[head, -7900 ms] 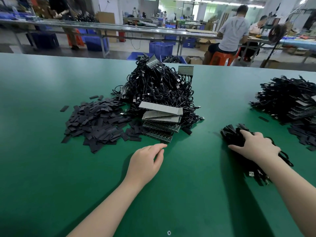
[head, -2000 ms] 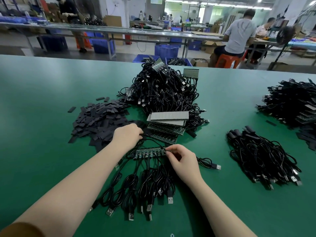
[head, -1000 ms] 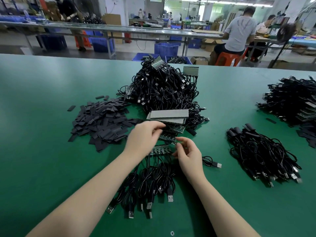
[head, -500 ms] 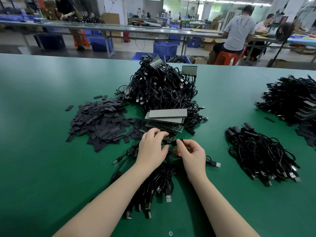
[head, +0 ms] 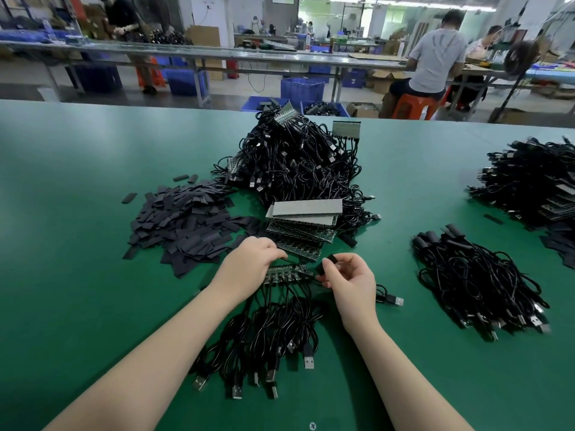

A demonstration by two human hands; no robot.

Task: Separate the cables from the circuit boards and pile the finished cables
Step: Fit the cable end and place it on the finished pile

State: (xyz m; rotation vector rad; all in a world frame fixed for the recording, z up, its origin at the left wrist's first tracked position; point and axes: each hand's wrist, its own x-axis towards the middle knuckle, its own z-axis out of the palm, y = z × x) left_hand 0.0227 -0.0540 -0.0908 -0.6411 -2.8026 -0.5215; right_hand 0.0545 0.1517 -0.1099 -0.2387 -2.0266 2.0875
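Note:
A narrow green circuit board (head: 285, 272) lies on the green table in front of me, with several black USB cables (head: 273, 334) trailing from it toward me. My left hand (head: 249, 269) presses on the board's left end. My right hand (head: 348, 279) pinches the black end of one cable (head: 329, 261) just right of the board. A pile of separated cables (head: 476, 278) lies to the right. A stack of bare boards (head: 303, 223) sits right behind my hands, in front of a big heap of unsorted cables and boards (head: 298, 163).
A heap of flat black sleeves (head: 183, 219) lies to the left. Another heap of cables and boards (head: 535, 181) sits at the far right edge. One loose USB plug (head: 393, 300) lies beside my right wrist. People work at benches beyond the table.
The board with its cables was pulled in front of me. My left hand shifted left on it; my right hand rose and now holds one cable end slightly off the board.

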